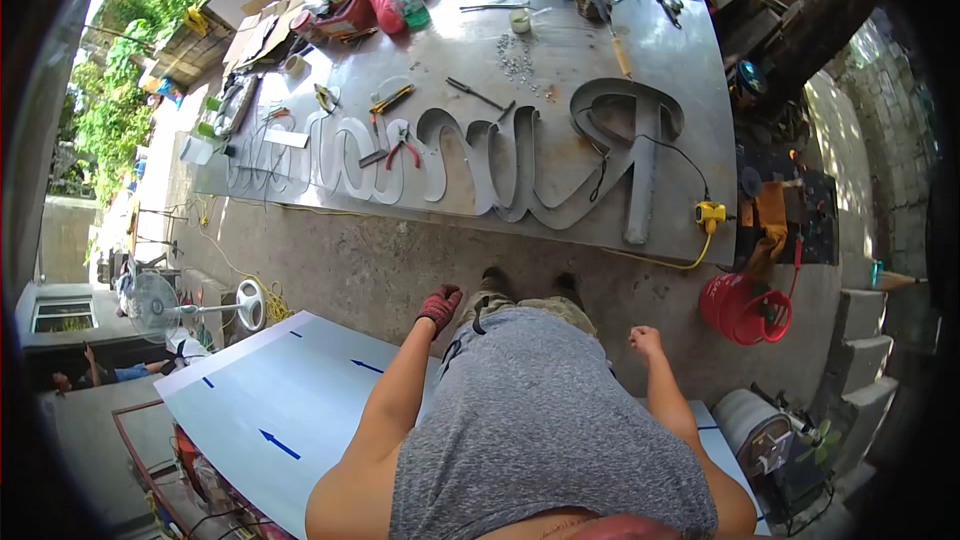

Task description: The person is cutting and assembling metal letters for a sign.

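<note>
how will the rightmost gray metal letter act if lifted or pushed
The metal letter looks thin-walled, so it may feel light and flex a little. Lying flat on the shiny tabletop, it would probably slide, not roll.

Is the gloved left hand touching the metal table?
Apart. The head view shows a strip of concrete floor between the gloved left hand and the near edge of the metal table.

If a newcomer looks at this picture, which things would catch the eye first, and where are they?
Probably the curling grey metal letters first, in a row along the near side of the table. Next may come the bright red tank at the right, and the dark red glove on the left hand, just left of the picture's middle.
</note>
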`<state>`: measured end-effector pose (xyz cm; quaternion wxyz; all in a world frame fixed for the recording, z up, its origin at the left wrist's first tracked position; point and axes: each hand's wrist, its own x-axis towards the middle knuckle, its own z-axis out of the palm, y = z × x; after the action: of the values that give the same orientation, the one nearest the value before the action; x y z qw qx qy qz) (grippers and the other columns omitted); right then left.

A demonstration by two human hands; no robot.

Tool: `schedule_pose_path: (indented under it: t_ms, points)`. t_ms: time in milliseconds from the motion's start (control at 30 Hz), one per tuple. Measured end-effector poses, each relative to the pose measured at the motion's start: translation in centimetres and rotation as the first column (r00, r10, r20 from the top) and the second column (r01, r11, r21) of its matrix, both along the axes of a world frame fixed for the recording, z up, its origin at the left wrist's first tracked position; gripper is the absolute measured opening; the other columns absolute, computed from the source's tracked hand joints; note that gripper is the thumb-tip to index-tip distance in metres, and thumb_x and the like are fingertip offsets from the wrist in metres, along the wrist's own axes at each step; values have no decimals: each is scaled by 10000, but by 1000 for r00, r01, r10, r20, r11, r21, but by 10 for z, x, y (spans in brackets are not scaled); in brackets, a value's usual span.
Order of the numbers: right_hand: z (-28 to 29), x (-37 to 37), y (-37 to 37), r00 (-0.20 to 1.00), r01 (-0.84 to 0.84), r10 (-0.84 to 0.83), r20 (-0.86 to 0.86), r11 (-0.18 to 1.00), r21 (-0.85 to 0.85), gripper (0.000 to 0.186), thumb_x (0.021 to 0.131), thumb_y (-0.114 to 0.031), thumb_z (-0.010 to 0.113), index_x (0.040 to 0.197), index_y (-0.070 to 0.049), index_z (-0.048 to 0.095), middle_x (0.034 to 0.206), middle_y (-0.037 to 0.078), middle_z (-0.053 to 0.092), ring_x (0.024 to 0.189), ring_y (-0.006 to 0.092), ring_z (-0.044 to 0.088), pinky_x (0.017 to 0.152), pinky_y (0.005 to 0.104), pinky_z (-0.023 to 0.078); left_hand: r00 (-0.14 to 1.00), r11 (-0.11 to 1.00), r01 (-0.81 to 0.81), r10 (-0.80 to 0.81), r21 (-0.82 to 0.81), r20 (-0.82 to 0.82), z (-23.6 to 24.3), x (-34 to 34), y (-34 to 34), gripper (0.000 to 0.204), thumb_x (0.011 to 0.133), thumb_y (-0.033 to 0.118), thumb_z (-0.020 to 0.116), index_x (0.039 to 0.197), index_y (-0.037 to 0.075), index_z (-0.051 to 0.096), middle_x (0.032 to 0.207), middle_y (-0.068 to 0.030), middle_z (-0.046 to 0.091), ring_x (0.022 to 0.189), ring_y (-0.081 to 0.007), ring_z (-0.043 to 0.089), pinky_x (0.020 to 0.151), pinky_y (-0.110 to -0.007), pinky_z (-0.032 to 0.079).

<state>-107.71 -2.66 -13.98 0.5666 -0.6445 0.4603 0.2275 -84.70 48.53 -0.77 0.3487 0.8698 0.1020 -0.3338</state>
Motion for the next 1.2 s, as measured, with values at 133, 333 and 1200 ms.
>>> schedule_pose_path:
  t_ms: [133, 333, 1200]
  points:
    - [-15, 42, 2, 991, -134, 134, 7, 991, 12, 152, 958, -111, 652, 1030, 2, 722, 812, 92, 725, 642, 142, 653, 581, 301, 544, 986, 986, -166, 166, 33, 14, -23, -45, 45, 478, 993, 400, 610, 1316, 48, 626, 1302, -192, 672, 1226, -336, 627, 1035, -414, 483]
    - [14, 128, 6, 947, -312, 320, 37, 940, -135, 152, 928, -87, 672, 1021, 14, 737, 831, 92, 738, 684, 149, 680, 639, 318, 557, 936, 936, -348, 350, -56, 25, -62, -92, 87, 464, 989, 388, 624, 1285, 32, 649, 1266, -196, 690, 1195, -315, 645, 1013, -397, 493]
    - [160, 254, 353, 619, -670, 780, 92, 585, -458, 269, 906, -227, 675, 1105, -62, 748, 1018, 153, 756, 959, 299, 731, 875, 393, 558, 741, 729, -653, 671, -206, 27, -159, -31, 393, 432, 951, 391, 647, 1232, 64, 672, 981, -34, 685, 815, -158, 595, 772, -344, 497]
